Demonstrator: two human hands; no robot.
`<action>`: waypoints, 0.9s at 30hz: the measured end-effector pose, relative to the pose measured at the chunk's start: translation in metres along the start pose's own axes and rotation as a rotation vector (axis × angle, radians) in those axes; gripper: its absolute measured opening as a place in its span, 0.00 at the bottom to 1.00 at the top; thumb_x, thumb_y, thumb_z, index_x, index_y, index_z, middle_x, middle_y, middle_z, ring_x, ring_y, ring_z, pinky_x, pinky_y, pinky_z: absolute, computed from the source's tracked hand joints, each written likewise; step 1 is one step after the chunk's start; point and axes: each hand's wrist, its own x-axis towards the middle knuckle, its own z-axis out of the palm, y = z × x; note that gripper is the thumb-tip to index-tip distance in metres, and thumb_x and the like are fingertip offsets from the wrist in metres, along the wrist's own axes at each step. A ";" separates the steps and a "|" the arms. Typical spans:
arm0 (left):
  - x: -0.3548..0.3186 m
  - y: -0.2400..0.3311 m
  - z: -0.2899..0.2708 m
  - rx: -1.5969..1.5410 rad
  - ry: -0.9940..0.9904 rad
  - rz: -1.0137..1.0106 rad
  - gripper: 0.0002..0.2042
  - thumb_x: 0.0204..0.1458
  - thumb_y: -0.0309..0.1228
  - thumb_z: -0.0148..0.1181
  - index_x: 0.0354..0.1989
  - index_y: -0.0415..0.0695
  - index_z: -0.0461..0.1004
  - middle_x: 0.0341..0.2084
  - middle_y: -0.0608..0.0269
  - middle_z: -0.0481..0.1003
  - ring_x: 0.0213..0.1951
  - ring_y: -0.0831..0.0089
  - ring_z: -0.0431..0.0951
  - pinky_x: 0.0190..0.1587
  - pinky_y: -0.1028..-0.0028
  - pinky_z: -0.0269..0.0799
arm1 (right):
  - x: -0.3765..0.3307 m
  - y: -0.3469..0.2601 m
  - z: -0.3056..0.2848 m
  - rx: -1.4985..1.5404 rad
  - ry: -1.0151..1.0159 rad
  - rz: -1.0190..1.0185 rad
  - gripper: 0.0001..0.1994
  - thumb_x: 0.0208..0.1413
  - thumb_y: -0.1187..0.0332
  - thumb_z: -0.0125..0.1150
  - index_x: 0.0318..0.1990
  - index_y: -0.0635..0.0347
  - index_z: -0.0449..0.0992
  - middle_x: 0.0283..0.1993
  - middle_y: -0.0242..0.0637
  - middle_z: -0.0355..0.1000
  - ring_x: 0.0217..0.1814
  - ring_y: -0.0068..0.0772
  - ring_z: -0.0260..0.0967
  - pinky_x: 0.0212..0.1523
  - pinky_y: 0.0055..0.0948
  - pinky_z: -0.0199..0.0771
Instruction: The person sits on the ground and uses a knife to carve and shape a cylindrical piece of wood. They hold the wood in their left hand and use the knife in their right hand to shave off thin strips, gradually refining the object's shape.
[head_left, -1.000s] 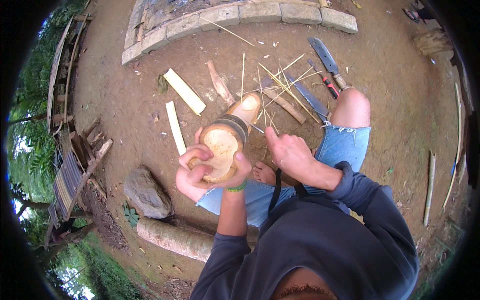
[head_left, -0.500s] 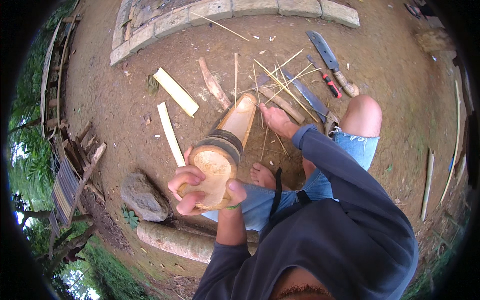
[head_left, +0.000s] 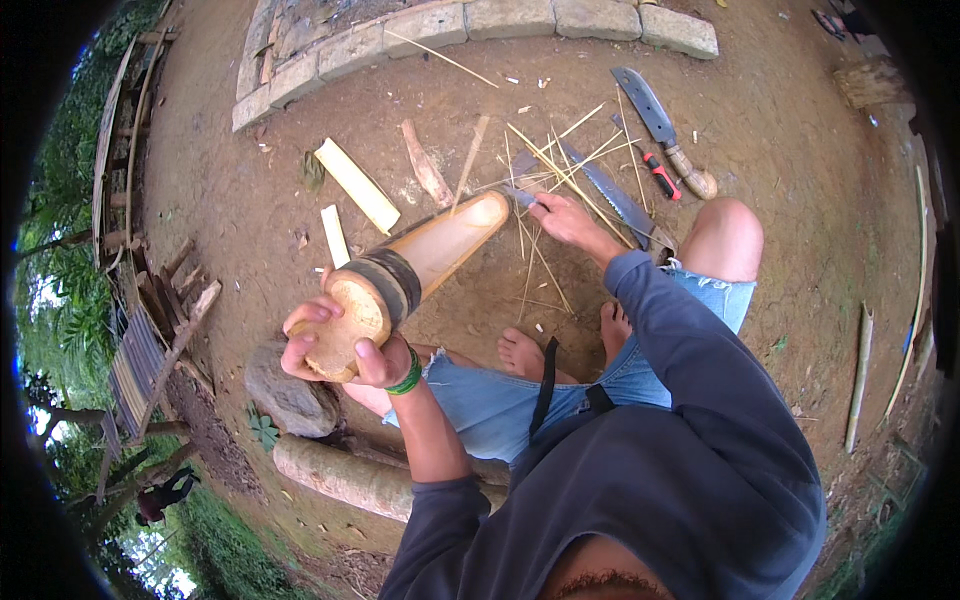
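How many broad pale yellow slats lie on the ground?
2: the fully visible slat, farther from the left hand, and the partly covered slat, nearer it, beside the carved bamboo. More may be hidden.

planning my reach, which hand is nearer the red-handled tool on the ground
Right. The right hand is left of and slightly below the red-handled tool in view; the left hand, gripping the bamboo piece, is much farther to its lower left.

Strips (head_left: 572,180) obstruct right; bamboo (head_left: 400,278) and foot (head_left: 519,353) leave passage.
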 end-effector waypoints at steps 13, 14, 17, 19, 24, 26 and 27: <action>0.006 -0.002 -0.003 -0.135 -0.145 -0.087 0.36 0.39 0.44 0.66 0.59 0.55 0.59 0.38 0.54 0.66 0.39 0.63 0.71 0.55 0.38 0.67 | -0.004 0.011 0.012 -0.275 -0.349 -0.180 0.13 0.64 0.60 0.50 0.42 0.60 0.74 0.32 0.56 0.75 0.37 0.62 0.74 0.40 0.55 0.73; 0.003 0.003 -0.001 -0.134 -0.154 -0.090 0.35 0.40 0.45 0.67 0.59 0.56 0.58 0.38 0.54 0.66 0.38 0.63 0.71 0.53 0.38 0.69 | -0.004 0.011 0.015 -0.265 -0.397 -0.172 0.13 0.63 0.60 0.50 0.42 0.61 0.74 0.32 0.57 0.75 0.37 0.62 0.74 0.41 0.55 0.74; -0.004 -0.014 -0.008 -0.210 -0.221 -0.036 0.33 0.44 0.45 0.68 0.58 0.57 0.57 0.37 0.53 0.66 0.35 0.63 0.71 0.48 0.38 0.72 | -0.003 0.031 0.032 -0.180 -0.330 -0.153 0.13 0.63 0.61 0.50 0.42 0.61 0.74 0.33 0.59 0.75 0.34 0.64 0.74 0.36 0.56 0.73; -0.003 -0.010 -0.006 -0.208 -0.231 -0.025 0.30 0.48 0.43 0.67 0.57 0.58 0.58 0.35 0.53 0.67 0.33 0.63 0.72 0.46 0.38 0.74 | -0.003 0.036 0.047 -0.057 -0.272 -0.244 0.15 0.65 0.59 0.49 0.44 0.61 0.74 0.28 0.52 0.74 0.26 0.56 0.73 0.28 0.51 0.71; -0.001 -0.008 -0.008 -0.230 -0.363 -0.058 0.32 0.47 0.45 0.69 0.58 0.57 0.58 0.35 0.55 0.67 0.33 0.63 0.72 0.47 0.41 0.74 | -0.008 -0.004 0.018 0.354 -0.668 0.421 0.18 0.68 0.51 0.47 0.40 0.58 0.71 0.16 0.28 0.60 0.13 0.23 0.56 0.13 0.28 0.54; 0.002 -0.011 -0.006 -0.212 -0.327 -0.063 0.34 0.44 0.47 0.70 0.58 0.57 0.57 0.35 0.57 0.67 0.36 0.64 0.71 0.49 0.43 0.73 | -0.007 -0.013 0.006 0.462 -0.761 0.591 0.18 0.68 0.49 0.48 0.34 0.53 0.68 0.16 0.20 0.53 0.13 0.14 0.48 0.12 0.20 0.45; 0.002 -0.008 -0.003 -0.173 -0.247 -0.074 0.36 0.43 0.48 0.70 0.58 0.56 0.57 0.35 0.57 0.66 0.37 0.64 0.71 0.51 0.44 0.73 | -0.009 -0.018 0.004 0.594 -0.752 0.582 0.18 0.68 0.49 0.47 0.34 0.53 0.67 0.16 0.19 0.52 0.13 0.13 0.47 0.12 0.19 0.44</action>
